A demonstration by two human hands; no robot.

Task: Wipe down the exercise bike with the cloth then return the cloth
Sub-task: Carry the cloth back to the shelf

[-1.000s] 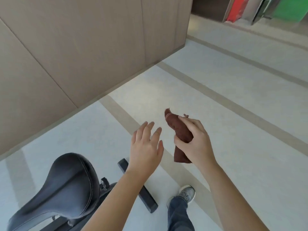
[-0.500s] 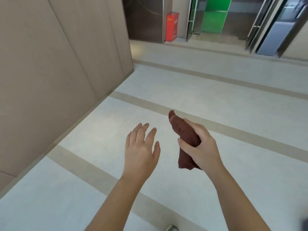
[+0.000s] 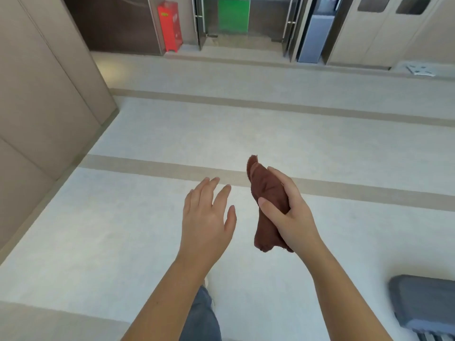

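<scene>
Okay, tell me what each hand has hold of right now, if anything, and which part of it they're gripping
The right hand grips the bunched brown cloth around its middle, both ends sticking out. The left hand is open and holds nothing.

Nappy brown cloth (image 3: 267, 193); smooth, faintly glossy pale floor (image 3: 344, 153).

Cloth (image 3: 267, 203) in right hand (image 3: 293, 217), left hand (image 3: 206, 222) just beside it on the left, both above floor (image 3: 138, 217). Wall (image 3: 37, 107) left; doors (image 3: 234, 18) far ahead.
</scene>
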